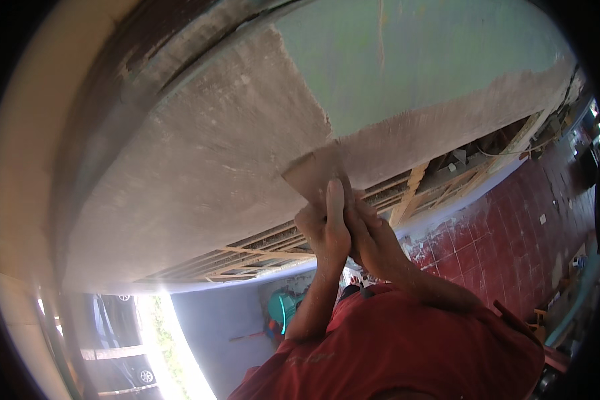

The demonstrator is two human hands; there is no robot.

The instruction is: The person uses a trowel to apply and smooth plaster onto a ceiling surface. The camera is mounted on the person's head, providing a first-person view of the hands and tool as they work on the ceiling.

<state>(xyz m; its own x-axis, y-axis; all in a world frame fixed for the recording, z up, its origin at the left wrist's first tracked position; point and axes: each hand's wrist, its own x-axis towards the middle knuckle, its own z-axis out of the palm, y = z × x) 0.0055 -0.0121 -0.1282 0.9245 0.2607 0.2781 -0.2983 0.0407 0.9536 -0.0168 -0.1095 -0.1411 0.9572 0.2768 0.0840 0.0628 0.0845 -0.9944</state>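
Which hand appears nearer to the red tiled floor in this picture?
Right. The right hand is just left of the red tiled floor; the left hand lies farther left, beside the right.

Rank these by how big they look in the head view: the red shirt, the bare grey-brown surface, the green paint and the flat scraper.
1. Bare grey-brown surface
2. Green paint and red shirt: too alike to rank
3. Flat scraper, clearly smallest
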